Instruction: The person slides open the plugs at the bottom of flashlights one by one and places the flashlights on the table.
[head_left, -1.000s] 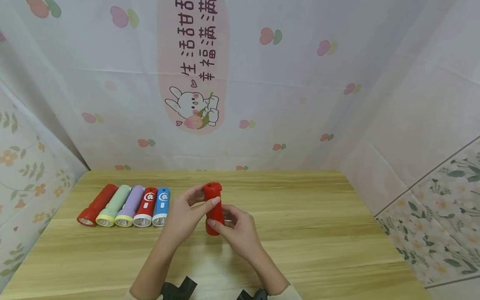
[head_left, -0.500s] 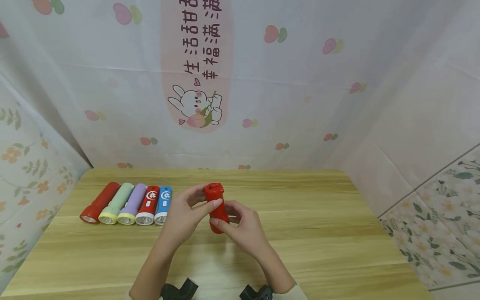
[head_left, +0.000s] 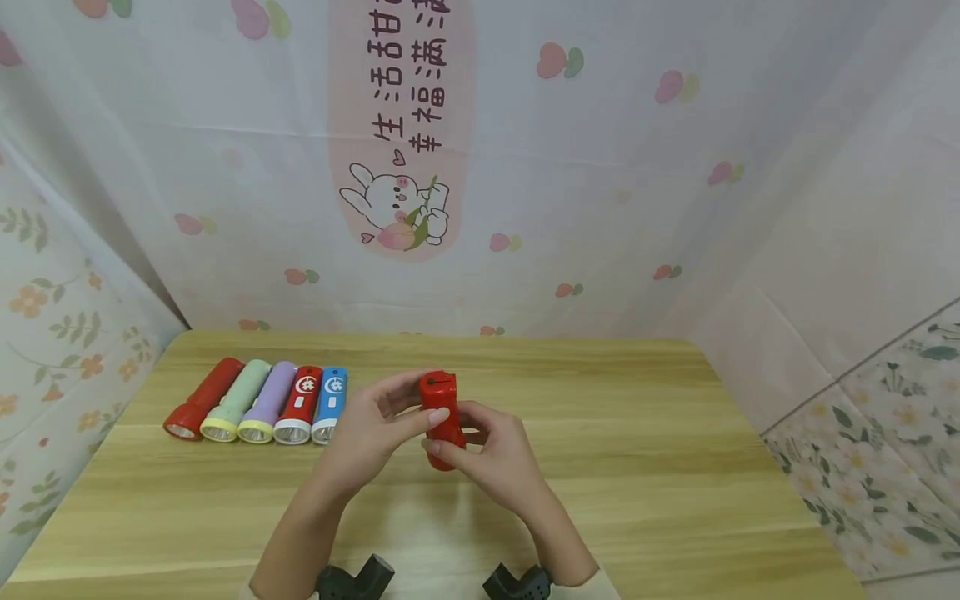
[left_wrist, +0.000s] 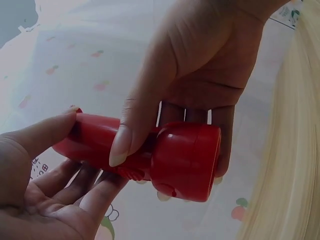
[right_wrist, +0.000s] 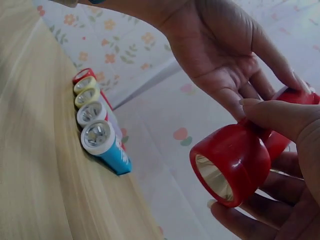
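Observation:
Both hands hold a red flashlight [head_left: 447,429] over the middle of the table. My left hand [head_left: 365,439] pinches its tail end, the thumb laid along the near side. Lower down, my right hand [head_left: 497,457] grips it close to the head, thumb across the body. In the left wrist view the flashlight [left_wrist: 185,160] lies nearly sideways, with a ribbed switch on its side beneath the right thumb. The right wrist view shows its clear lens and shiny reflector [right_wrist: 214,178], which looks unlit. Some fingers behind the body are hidden in the head view.
To the left, several flashlights lie side by side with their lenses toward me: red [head_left: 206,396], green [head_left: 240,398], purple [head_left: 272,398], red and white [head_left: 302,400], blue and white [head_left: 332,400]. Patterned cloth [head_left: 600,167] hangs behind the wooden table [head_left: 637,467].
The red flashlight has tilted, its tail end turning more toward the head camera. Both hands keep their hold and have shifted slightly right with it. The head view has moved a little too.

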